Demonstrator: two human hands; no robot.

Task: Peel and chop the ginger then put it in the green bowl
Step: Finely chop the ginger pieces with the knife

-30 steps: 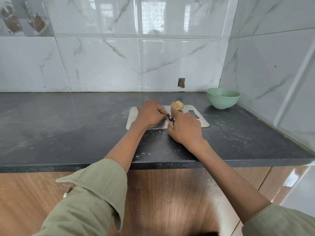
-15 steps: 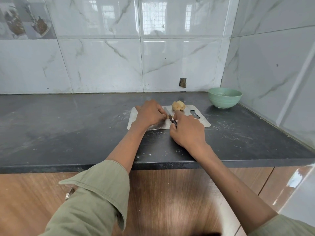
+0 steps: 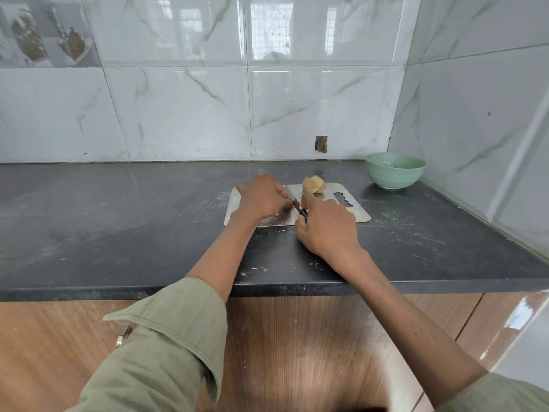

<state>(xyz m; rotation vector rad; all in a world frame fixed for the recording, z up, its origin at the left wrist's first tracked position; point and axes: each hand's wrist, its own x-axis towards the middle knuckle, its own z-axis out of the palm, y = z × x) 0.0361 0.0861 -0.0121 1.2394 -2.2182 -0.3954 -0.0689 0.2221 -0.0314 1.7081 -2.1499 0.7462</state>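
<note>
The right hand [image 3: 328, 226] grips the knife [image 3: 297, 205]; the left hand [image 3: 261, 197] curls over something hidden. The peeled ginger [image 3: 313, 184] lies just beyond, nearer the right hand.

Whatever lies under the left hand [image 3: 261, 199] is hidden, and the right hand [image 3: 326, 230] covers the knife [image 3: 294, 200] handle.

Bright, soft daylight; window glare on the glossy wall tiles [image 3: 267, 34], wide-angle bending at the edges
</note>
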